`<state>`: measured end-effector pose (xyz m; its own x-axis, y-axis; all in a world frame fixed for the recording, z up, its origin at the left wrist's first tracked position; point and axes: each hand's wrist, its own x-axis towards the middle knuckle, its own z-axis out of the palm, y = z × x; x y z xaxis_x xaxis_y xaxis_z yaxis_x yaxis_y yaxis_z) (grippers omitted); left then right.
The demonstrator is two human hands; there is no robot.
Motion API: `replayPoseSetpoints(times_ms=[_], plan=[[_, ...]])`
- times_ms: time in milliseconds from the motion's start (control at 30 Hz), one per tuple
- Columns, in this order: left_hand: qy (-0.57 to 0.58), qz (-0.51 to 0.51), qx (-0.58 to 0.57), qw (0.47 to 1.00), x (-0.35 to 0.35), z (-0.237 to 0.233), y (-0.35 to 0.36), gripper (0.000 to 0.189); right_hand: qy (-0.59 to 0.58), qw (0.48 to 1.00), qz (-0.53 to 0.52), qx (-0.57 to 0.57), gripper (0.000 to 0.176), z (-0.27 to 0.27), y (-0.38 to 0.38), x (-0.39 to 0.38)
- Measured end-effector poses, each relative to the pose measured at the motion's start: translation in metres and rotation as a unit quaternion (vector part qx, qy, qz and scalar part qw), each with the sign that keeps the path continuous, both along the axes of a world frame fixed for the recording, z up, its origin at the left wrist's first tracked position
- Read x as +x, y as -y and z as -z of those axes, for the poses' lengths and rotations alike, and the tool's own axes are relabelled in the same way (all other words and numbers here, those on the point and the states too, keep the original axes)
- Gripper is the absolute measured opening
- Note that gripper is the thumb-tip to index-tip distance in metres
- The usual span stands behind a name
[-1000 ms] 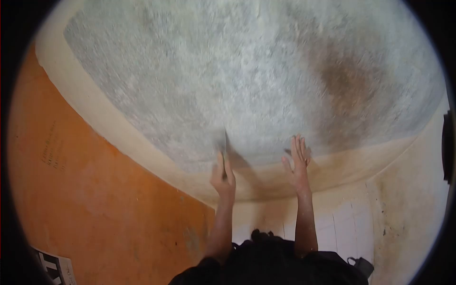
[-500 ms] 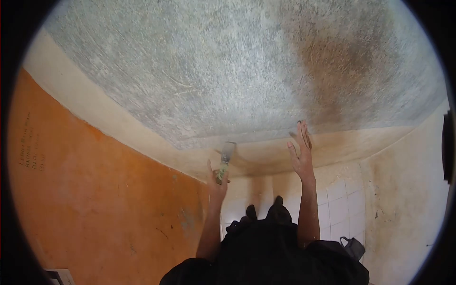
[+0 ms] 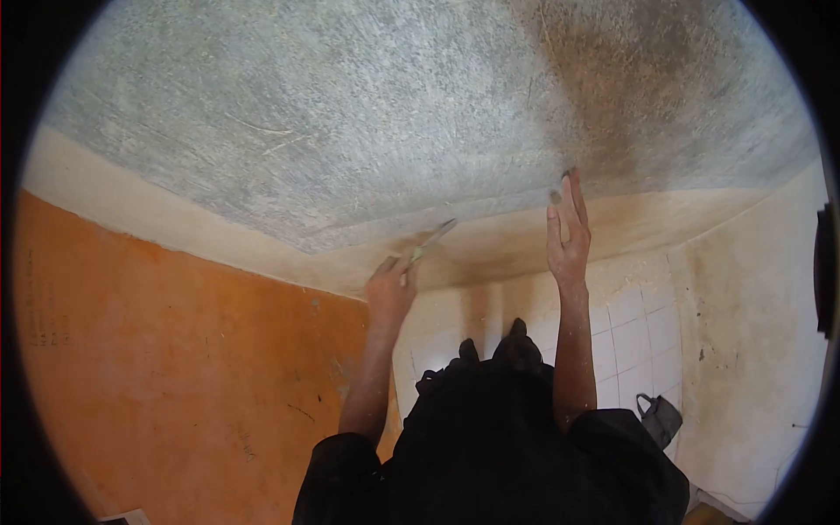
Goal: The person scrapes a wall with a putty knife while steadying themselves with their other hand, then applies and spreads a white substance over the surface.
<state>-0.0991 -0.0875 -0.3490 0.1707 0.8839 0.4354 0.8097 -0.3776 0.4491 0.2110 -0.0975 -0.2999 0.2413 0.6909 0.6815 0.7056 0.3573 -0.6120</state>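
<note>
My left hand (image 3: 391,289) is closed around the green handle of a scraper (image 3: 435,238). The tool tilts up to the right, and its blade lies at the lower edge of the rough grey part of the wall (image 3: 367,131); whether it touches is hard to tell. Further right, my right hand (image 3: 570,241) is raised with its fingers stretched out and the thumb apart. Its fingertips are at or close to the grey surface, beside their shadow, and it holds nothing.
An orange wall (image 3: 175,350) stands on the left and a stained cream wall (image 3: 744,332) on the right. Below are white floor tiles (image 3: 634,346), with a dark grey bag-like object (image 3: 662,422) near the right wall.
Both hands appear higher in view. My left hand has turned, tipping the scraper from nearly upright to a slant towards the right. The view of the walls and floor has shifted.
</note>
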Motion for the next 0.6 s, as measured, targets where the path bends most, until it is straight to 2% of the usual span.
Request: replayPoseSetpoints(times_ms=[133,200,233,300,367,433,533,600], plan=[[-0.007,-0.041,-0.056,0.998,0.013,-0.005,0.017,0.024,-0.003,0.999,0.044,-0.016,0.054,-0.014,0.000,0.011],[0.071,-0.044,-0.065,0.994,0.017,0.001,0.016,0.026,-0.011,0.998,0.051,-0.034,0.056,-0.015,0.004,0.021],[0.071,-0.042,-0.069,0.994,0.028,0.010,0.015,0.026,-0.010,0.998,0.053,-0.038,0.056,-0.014,0.004,0.025],[0.105,0.013,-0.017,0.994,0.056,0.028,0.009,0.028,-0.015,0.998,0.051,-0.044,0.057,-0.013,0.004,0.031],[0.108,0.008,0.003,0.994,0.058,0.035,0.016,0.032,-0.031,0.996,0.059,-0.057,0.058,-0.015,0.009,0.036],[0.112,-0.042,-0.038,0.992,0.056,0.023,0.023,0.036,-0.048,0.994,0.067,-0.067,0.059,-0.017,0.010,0.046],[0.092,-0.070,-0.039,0.993,0.066,0.017,0.030,0.038,-0.056,0.994,0.085,-0.042,0.057,-0.010,0.013,0.065],[0.103,-0.061,-0.027,0.992,0.062,0.020,0.031,0.037,-0.049,0.994,0.087,-0.039,0.057,-0.005,0.008,0.079]])
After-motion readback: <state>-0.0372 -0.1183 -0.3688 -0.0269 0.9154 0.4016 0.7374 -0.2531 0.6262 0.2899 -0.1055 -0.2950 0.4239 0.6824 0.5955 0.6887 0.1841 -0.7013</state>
